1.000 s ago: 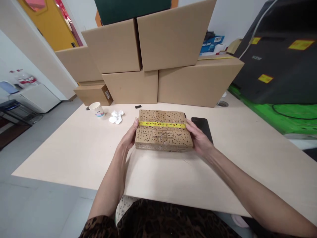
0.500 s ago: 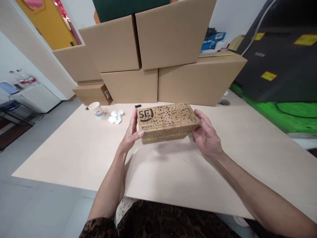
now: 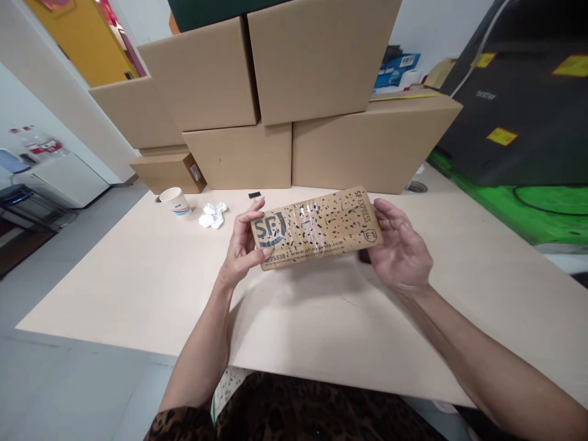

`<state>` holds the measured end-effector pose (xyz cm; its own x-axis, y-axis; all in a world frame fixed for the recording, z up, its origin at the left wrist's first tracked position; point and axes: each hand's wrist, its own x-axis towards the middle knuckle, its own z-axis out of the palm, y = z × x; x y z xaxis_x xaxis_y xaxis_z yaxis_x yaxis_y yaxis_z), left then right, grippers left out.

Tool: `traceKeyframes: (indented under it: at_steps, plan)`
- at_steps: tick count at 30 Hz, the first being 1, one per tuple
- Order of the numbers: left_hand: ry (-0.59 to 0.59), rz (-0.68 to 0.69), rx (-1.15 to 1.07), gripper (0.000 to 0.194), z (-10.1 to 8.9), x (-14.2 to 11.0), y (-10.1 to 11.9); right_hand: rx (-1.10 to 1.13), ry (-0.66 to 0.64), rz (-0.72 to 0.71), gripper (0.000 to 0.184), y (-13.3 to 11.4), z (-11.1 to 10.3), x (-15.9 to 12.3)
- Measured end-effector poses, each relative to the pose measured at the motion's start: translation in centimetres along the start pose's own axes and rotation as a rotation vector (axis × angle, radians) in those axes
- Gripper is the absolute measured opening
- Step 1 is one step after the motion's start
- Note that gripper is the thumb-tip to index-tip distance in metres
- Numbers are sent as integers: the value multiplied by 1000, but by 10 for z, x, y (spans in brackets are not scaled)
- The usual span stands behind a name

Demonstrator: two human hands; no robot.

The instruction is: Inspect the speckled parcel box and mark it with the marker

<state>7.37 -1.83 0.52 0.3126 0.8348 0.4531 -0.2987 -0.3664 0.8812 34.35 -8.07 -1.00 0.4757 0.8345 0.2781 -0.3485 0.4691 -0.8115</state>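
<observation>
A flat brown cardboard parcel (image 3: 316, 228) with black speckles and an SF Express logo is held up above the pale table (image 3: 138, 275), its printed face turned toward me. My left hand (image 3: 241, 248) grips its left end, thumb on the front. My right hand (image 3: 402, 251) cups its right end with the fingers curled behind. A dark phone lying on the table behind the parcel is almost fully hidden.
Large cardboard boxes (image 3: 285, 104) are stacked along the table's far edge. A paper cup (image 3: 173, 200), a crumpled white tissue (image 3: 212, 214) and a small black object (image 3: 254, 195) lie at the back left. A black printer (image 3: 523, 104) on a green surface stands at right.
The parcel lay flat on the table with yellow tape up. Both hands lifted it and tipped it so the logo face now points toward me.
</observation>
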Motion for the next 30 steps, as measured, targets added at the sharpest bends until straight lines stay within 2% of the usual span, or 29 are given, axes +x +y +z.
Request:
traceKeyframes:
  at_steps: [3, 7, 11, 14, 17, 19, 20, 22, 24, 26, 30]
  plan:
    - [-45, -37, -64, 61, 0, 0, 2, 19, 36, 20, 29, -2, -4, 5]
    - [-181, -57, -89, 64, -6, 1, -1, -4, 54, 111, 29, 2, -13, 9]
    - [-263, -125, -105, 55, -10, 3, -13, -29, 77, 77, 27, 12, -21, 13]
    - [-135, -156, -138, 49, -9, 6, -26, -71, 27, 64, 21, 20, -22, 13]
    - [142, -180, -116, 49, -9, 8, -38, -105, 19, 80, 17, 27, -20, 11]
    - [316, -271, -81, 53, -9, 9, -43, -106, 61, 87, 19, 30, -18, 9]
    - [356, -328, -64, 55, -10, 9, -45, -106, 85, 103, 20, 31, -17, 8]
    - [306, -430, -53, 56, -9, 9, -46, -116, 115, 176, 24, 32, -16, 6]
    - [163, -479, -66, 54, -8, 9, -43, -126, 102, 260, 29, 32, -16, 5]
    - [75, -462, -70, 54, -8, 9, -38, -101, 69, 268, 31, 31, -16, 6]
    - [51, -335, -107, 61, -10, 10, -28, 44, 11, 162, 26, 23, -16, 10]
